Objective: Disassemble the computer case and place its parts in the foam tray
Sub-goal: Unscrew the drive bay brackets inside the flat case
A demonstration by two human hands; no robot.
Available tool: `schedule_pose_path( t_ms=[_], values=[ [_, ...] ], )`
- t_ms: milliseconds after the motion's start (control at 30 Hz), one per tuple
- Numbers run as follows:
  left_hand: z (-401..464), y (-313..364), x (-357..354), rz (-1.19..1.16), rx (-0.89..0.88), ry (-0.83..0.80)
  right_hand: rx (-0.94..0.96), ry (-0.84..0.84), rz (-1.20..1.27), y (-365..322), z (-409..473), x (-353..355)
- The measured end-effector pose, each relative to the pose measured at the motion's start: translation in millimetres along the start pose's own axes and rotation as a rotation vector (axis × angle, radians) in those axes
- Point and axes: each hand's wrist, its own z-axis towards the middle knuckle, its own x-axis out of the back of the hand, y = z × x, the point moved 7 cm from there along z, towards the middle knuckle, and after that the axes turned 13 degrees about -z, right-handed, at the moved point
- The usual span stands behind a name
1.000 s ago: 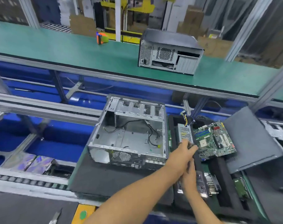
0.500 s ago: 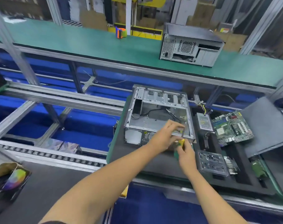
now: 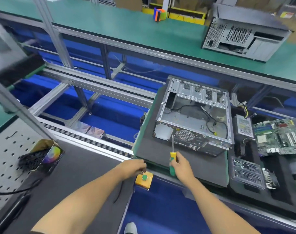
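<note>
The open metal computer case [image 3: 194, 119] lies on a dark foam mat [image 3: 154, 149], emptied but for loose cables. To its right, the black foam tray [image 3: 245, 196] holds a power supply [image 3: 244, 126], a green motherboard [image 3: 277, 137] and a clear-covered drive part [image 3: 247, 171]. My right hand [image 3: 182, 168] grips a screwdriver [image 3: 172, 157] by its yellow-green handle, shaft pointing up in front of the case. My left hand [image 3: 134, 167] sits palm down with bent fingers at a yellow box with a green button [image 3: 144, 177]. Whether it holds anything is hidden.
A second closed case [image 3: 243, 36] and an orange-blue object [image 3: 158, 14] stand on the green upper bench. A grey pegboard [image 3: 2, 159] and a small box with a colourful label [image 3: 51, 156] lie at the left. Aluminium posts [image 3: 56, 39] and roller rails cross the middle.
Both hands have drawn back from the case to the front edge. My left hand moved to the yellow button box; my right keeps the screwdriver. The view swung left.
</note>
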Motion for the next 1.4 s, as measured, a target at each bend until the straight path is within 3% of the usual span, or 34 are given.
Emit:
schedule_pose_path(
  t_ms=[133,233,567,667,733,833,967,1100,1200,1400],
  values=[
    [5,9,-28,0.181,-0.097,-0.222,-0.02,-0.061,0.002,-1,-3,-16],
    [2,7,-39,0.211,-0.059,-0.335,-0.034,-0.068,0.049,2,-9,-23],
    [6,11,-60,0.393,-0.04,-0.377,-0.099,-0.06,0.19,9,-25,-35],
    [14,16,-55,0.247,0.016,-0.329,-0.113,-0.046,0.21,10,-27,-34],
    [19,19,-46,0.067,0.059,-0.21,-0.111,-0.031,0.221,11,-27,-31],
    [23,35,-32,-0.342,0.034,0.02,-0.091,-0.017,0.255,10,-28,-27],
    [34,67,-21,-0.816,-0.004,0.092,-0.039,0.027,0.359,-1,-28,-21],
    [49,85,-10,-0.87,-0.007,0.214,-0.009,0.045,0.428,-6,-30,-4],
    [57,103,-11,-0.959,0.001,0.255,-0.015,0.153,0.464,9,-40,24],
    [95,157,-20,-0.989,0.053,0.232,-0.091,0.235,0.374,93,-59,81]
  ],
)
